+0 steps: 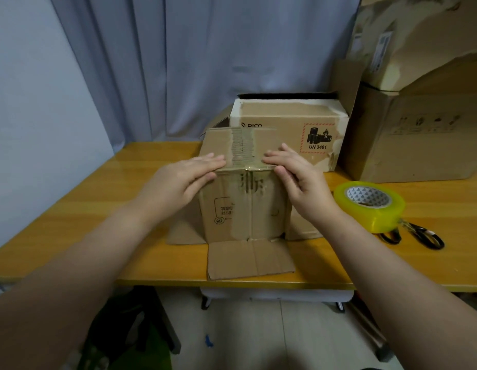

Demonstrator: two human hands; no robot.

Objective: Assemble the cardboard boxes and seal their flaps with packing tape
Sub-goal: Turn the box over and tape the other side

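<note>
The person is working on a small brown cardboard box [248, 212], which is standing near the front edge of the yellow wooden surface [93, 209]. Its print is reading upside down and its lower flaps [250, 260] are splaying out flat, probably because this end is not yet closed.

A strip of clear packing tape [242, 145] is running along the top seam and folding over the near edge. The left hand [189, 174] is lying flat with straight fingers on the top, and the right hand [298, 177] is pressing beside it. Its fingers are on top and its thumb is on the front face. Neither hand is gripping anything; both seem to be rubbing the tape down so that it bonds.

The yellow roll of tape [376, 209] and the black-handled scissors [419, 236] are waiting to the right, apart from the box and presumably kept within reach.
</note>
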